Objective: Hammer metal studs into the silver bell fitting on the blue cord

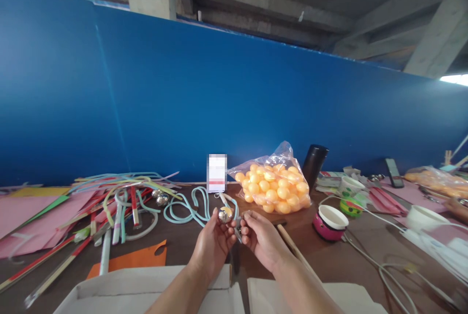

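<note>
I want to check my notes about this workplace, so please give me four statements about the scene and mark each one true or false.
1. The left hand holds a shiny silver ball. True.
2. The plastic bag contains blue balls. False: it contains orange balls.
3. The black cylinder is to the right of the bag. True.
4. The orange sheet lies to the right of the left hand. False: it lies to its left.

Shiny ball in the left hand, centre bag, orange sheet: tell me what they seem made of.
Shiny ball: perhaps polished metal or metal-coated plastic, mirror-like reflections. Centre bag: thin, glossy plastic, see-through and creased. Orange sheet: probably matte paper or card, flat with rounded notch.
</note>
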Available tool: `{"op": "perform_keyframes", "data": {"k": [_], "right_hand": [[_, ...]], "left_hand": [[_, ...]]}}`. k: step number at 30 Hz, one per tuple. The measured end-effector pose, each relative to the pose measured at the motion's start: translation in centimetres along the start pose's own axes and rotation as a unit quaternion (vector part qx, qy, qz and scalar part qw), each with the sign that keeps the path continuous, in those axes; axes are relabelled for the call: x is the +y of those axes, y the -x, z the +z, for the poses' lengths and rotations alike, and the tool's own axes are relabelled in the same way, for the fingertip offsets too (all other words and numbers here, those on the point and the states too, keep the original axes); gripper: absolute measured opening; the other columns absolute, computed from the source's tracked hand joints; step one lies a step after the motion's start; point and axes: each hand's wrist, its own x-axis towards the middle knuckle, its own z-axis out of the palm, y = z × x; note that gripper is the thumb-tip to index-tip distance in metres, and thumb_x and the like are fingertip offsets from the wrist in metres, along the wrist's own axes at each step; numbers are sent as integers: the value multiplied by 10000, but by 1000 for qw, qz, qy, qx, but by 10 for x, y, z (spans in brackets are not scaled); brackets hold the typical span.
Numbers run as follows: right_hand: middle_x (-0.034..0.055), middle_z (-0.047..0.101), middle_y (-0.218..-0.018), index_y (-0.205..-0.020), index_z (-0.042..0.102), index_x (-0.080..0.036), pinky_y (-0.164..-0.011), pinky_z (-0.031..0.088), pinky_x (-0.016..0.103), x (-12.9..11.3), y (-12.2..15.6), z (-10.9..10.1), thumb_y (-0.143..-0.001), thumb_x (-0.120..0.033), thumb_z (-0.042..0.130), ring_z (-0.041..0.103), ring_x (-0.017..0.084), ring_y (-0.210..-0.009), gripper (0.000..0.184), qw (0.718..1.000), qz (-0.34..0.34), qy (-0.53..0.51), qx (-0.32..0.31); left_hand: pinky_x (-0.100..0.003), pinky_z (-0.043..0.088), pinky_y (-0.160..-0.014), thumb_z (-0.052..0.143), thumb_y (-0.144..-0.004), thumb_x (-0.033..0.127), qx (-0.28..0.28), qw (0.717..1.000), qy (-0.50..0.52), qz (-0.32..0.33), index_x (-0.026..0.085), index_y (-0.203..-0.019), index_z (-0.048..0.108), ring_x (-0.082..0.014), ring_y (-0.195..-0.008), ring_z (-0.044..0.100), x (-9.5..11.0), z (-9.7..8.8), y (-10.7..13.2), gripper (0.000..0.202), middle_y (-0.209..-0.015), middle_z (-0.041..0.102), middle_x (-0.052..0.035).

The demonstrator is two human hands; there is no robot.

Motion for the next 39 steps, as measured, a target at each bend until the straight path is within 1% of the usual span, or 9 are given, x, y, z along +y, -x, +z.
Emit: {"op": "perform_keyframes", "data": {"k": [10,16,19,22,25,30,32,37,39], "right_hand": [[-15,593,-708,-754,623,-151,-475,412,119,-4,2,-4,-723,-292,736,486,34,-532,183,999,-38,9,-21],[-13,607,-696,-744,636,-150,-474,422,120,-6,3,-3,-722,-306,738,510,43,-539,188,998,-51,16,-22],[-3,619,-728,-817,658,-147,-511,455,126,-8,5,-1,-719,-270,744,547,54,-585,180,998,-53,15,-30],[6,632,-738,-887,672,-138,-598,497,147,-10,6,2,-696,-248,765,596,74,-650,239,998,-44,12,-39],[11,642,-733,-834,676,-130,-653,508,162,-10,7,3,-687,-257,773,615,81,-678,217,998,-48,14,-49],[20,653,-756,-738,663,-123,-666,508,158,-10,8,3,-672,-260,786,621,83,-688,196,998,-48,13,-45],[21,650,-755,-757,662,-127,-653,513,169,-11,9,3,-675,-273,781,618,89,-683,205,998,-39,17,-42],[-27,593,-644,-775,651,-152,-526,491,155,-12,13,5,-691,-314,763,534,55,-539,214,998,-35,41,-44],[-16,606,-655,-763,650,-144,-514,483,148,-13,14,7,-691,-310,762,541,56,-546,213,996,-34,55,-53]], "left_hand": [[-211,510,-538,565,-829,392,5,1000,1,-7,102,-823,612,-101,-559,584,3,3,3,294,-681,626,-53],[-218,517,-558,564,-831,392,-23,1000,10,-12,108,-803,612,-100,-566,584,2,-1,3,289,-690,630,-56],[-219,517,-560,558,-835,387,-41,999,14,-16,107,-821,617,-95,-553,581,2,-1,3,286,-685,633,-51],[-217,517,-557,547,-844,378,-52,998,19,-23,110,-847,620,-93,-544,583,3,-1,3,278,-676,639,-45],[-217,518,-558,538,-852,367,-56,998,22,-25,108,-864,626,-94,-544,586,3,-1,3,273,-671,641,-44],[-217,517,-561,547,-845,374,-61,998,22,-23,99,-874,626,-92,-544,580,3,-1,3,288,-671,633,-43],[-217,516,-562,547,-844,377,-62,998,22,-23,98,-878,626,-91,-549,577,3,-1,3,293,-681,632,-46],[-226,519,-567,536,-847,393,-74,997,21,-25,114,-838,620,-92,-550,571,3,-2,3,291,-685,626,-42],[-227,517,-561,530,-850,387,-75,997,14,-28,113,-829,619,-95,-549,574,3,-2,2,288,-686,628,-45]]}}
